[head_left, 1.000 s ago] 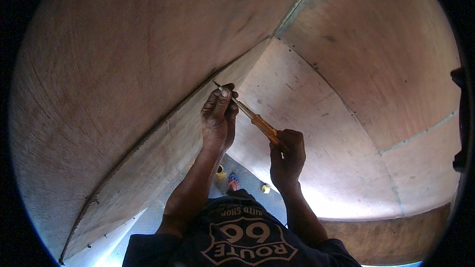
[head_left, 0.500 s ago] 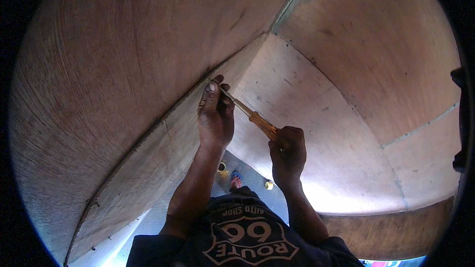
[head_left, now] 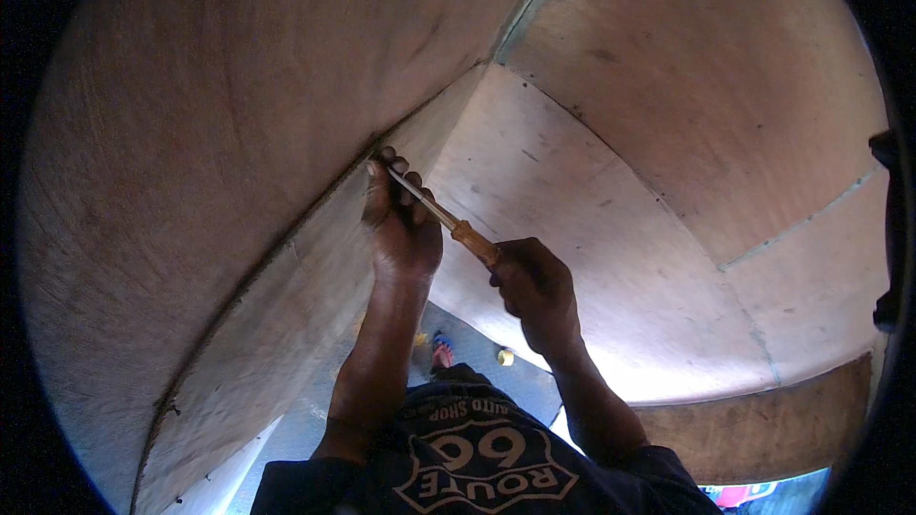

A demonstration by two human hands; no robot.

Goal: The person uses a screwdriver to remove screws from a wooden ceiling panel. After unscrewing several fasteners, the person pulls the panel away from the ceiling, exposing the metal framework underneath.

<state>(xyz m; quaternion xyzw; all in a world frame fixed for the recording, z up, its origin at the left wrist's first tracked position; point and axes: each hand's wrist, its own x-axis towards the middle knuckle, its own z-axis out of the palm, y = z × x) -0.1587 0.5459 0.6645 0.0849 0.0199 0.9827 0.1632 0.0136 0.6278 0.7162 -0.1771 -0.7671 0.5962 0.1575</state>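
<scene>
My right hand (head_left: 539, 288) is wrapped round the amber handle of a screwdriver (head_left: 474, 241). Its metal shaft slants up and left to the fingers of my left hand (head_left: 405, 234). That hand is raised against a dark seam (head_left: 286, 236) between two wooden panels, thumb and fingers closed together around the tip end. Whatever lies between those fingertips is too small and dark to make out. The large brown panel (head_left: 191, 114) rises left of the seam, and a paler narrow strip (head_left: 329, 257) runs below it.
Curved wooden panels (head_left: 668, 114) with pale filled joints surround me ahead and to the right. Far below, a small yellow round object (head_left: 506, 358) lies on the grey floor (head_left: 456, 329) near my sandalled foot (head_left: 442, 348). A brown curved board (head_left: 754, 434) crosses the lower right.
Both hands and the screwdriver have shifted a little left in view, along with the panels. My right hand has turned on the handle, and the left thumb has moved off the tip slightly.
</scene>
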